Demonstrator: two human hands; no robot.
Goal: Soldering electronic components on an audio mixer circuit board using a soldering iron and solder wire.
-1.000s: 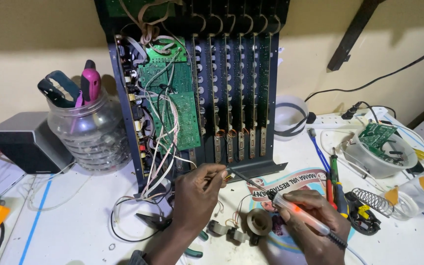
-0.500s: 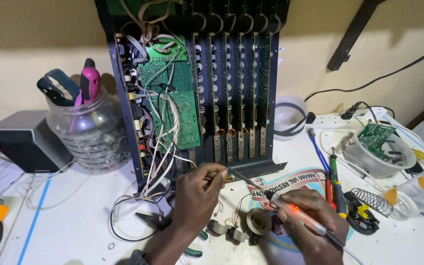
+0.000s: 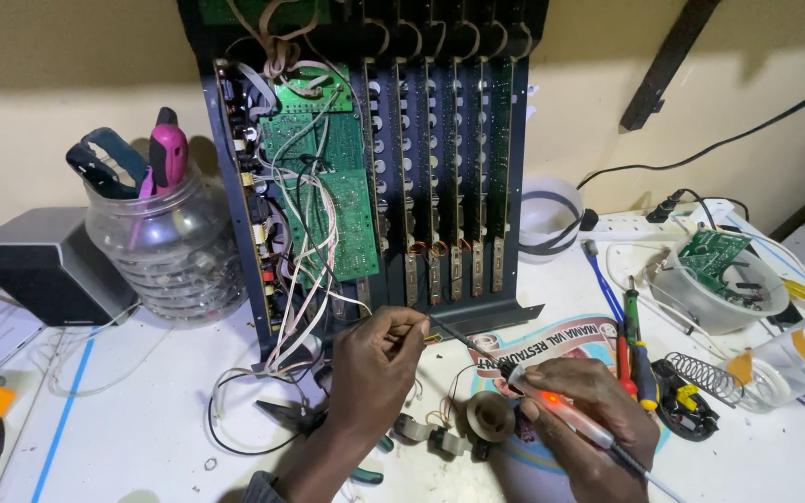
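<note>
**Soldering at the foot of the opened unit**

At the bottom edge of the upright chassis (image 3: 365,168), the soldering iron (image 3: 552,410) slants up from the right hand (image 3: 589,428), fingers wrapped shut around its lit handle, tip meeting what the left hand (image 3: 379,359) pinches between thumb and forefinger, apparently a thin wire too fine to make out. To my eye the joint wants a steady wrist and the tip held square on it, clear of the loose white wires (image 3: 314,251). Pliers (image 3: 286,414) lie by the left wrist, screwdrivers (image 3: 631,349) and a coiled iron stand (image 3: 701,373) to the right, a plastic jar (image 3: 170,247) of tools further left
</note>
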